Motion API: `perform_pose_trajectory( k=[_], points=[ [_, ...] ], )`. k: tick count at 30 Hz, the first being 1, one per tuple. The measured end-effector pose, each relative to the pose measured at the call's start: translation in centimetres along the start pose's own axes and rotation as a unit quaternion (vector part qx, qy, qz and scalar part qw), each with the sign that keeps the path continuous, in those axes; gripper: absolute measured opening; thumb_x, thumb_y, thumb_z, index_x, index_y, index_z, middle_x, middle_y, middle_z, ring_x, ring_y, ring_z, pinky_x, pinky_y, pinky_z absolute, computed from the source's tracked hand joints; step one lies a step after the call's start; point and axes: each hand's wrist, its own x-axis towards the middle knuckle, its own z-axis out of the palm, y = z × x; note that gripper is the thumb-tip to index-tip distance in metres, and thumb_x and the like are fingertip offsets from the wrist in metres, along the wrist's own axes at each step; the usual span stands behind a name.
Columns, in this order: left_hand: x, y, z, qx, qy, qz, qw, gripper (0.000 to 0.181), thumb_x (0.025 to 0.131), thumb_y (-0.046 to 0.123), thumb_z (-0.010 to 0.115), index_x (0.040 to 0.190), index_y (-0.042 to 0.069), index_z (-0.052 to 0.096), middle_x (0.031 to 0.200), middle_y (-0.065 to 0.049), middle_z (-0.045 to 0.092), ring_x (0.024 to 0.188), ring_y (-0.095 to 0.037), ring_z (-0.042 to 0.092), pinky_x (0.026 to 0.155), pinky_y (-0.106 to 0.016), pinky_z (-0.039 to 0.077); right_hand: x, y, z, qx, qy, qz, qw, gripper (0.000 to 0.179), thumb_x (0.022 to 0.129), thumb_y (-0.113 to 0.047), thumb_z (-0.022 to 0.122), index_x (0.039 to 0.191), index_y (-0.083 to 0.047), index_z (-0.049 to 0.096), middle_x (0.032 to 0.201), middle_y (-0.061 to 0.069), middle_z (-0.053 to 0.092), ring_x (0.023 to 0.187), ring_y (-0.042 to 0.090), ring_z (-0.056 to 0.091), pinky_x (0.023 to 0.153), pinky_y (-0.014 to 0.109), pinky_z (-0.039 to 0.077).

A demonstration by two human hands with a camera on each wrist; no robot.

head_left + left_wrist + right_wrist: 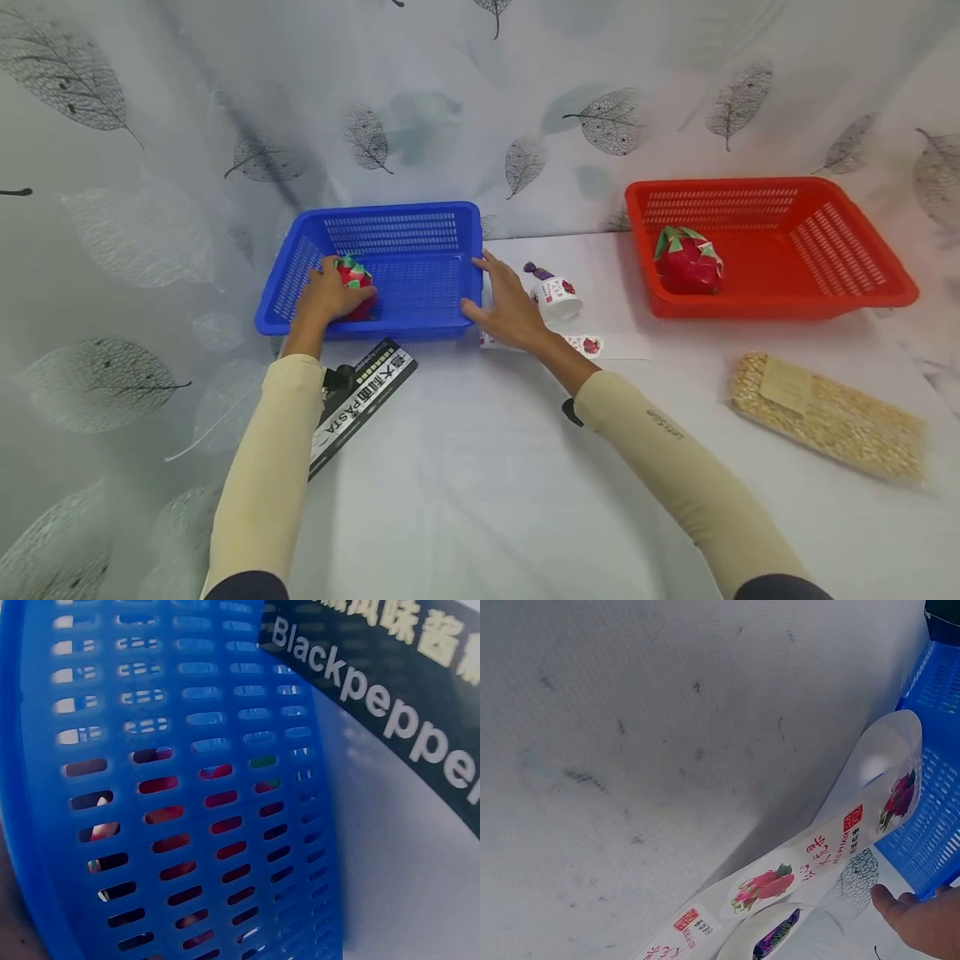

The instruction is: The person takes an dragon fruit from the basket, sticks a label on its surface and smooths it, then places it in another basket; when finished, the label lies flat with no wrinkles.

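My left hand (324, 297) reaches into the left end of the blue basket (420, 329) and grips a dragon fruit (353, 272), red with green tips. In the left wrist view, red and green show through the slots of the basket wall (26, 780). My right hand (513, 308) holds the basket's right rim, fingertips and thumb spread along it. Right beside that hand lies a white strip (585, 343) printed with dragon fruits, one end curled up. The right wrist view shows this strip (795, 859) close up, with the right hand (930, 926) at the basket's edge.
A second dragon fruit (688, 265) sits in the red basket (780, 304) at the right. Below it lies a bag of pale kernels (832, 417). A black pasta box (363, 400) lies before the blue basket, under my left forearm. A purple-wrapped candy (537, 271) is near the strip.
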Motion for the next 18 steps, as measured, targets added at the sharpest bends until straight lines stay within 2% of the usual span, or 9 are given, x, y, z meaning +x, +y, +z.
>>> perform_pose_trajectory(
  k=[6,9,15,18],
  points=[
    [0.2,0.17,0.05,-0.01,-0.015,-0.018,0.9997,0.098,0.095,0.048,0.067,0.164,0.008,0.01,0.152,-0.04,0.032,0.136,-0.061,0.041,0.115,-0.073,0.036,0.02,-0.14,-0.22,-0.007,-0.002,0.003,1.0,0.078,0.101,-0.042,0.064,0.167,-0.02,0.028,0.179,0.0,0.014,0.164,0.028,0.018,0.125,0.06,0.031],
    [0.17,0.05,-0.01,-0.017,-0.012,-0.022,0.9995,0.1,0.096,0.05,0.067,0.165,0.008,0.008,0.152,-0.04,0.031,0.136,-0.063,0.041,0.114,-0.074,0.036,0.11,-0.21,-0.17,-0.009,-0.002,0.001,1.0,0.078,0.101,-0.042,0.065,0.167,-0.02,0.028,0.179,0.002,0.015,0.164,0.028,0.018,0.125,0.062,0.031],
    [0.23,-0.06,0.0,-0.04,0.002,-0.022,0.9989,0.1,0.097,0.052,0.064,0.167,0.007,0.007,0.151,-0.039,0.032,0.131,-0.06,0.046,0.111,-0.072,0.04,0.2,-0.2,-0.13,-0.014,-0.003,0.004,0.9999,0.078,0.102,-0.042,0.065,0.167,-0.021,0.027,0.179,0.001,0.015,0.164,0.028,0.017,0.125,0.062,0.03],
    [0.26,0.06,0.14,-0.057,0.025,-0.025,0.9977,0.097,0.097,0.052,0.063,0.166,0.008,0.011,0.15,-0.037,0.035,0.129,-0.057,0.049,0.109,-0.07,0.042,0.2,-0.18,-0.14,-0.014,-0.007,0.006,0.9999,0.078,0.102,-0.042,0.065,0.167,-0.021,0.028,0.179,0.0,0.014,0.164,0.029,0.017,0.125,0.062,0.03]
  ],
)
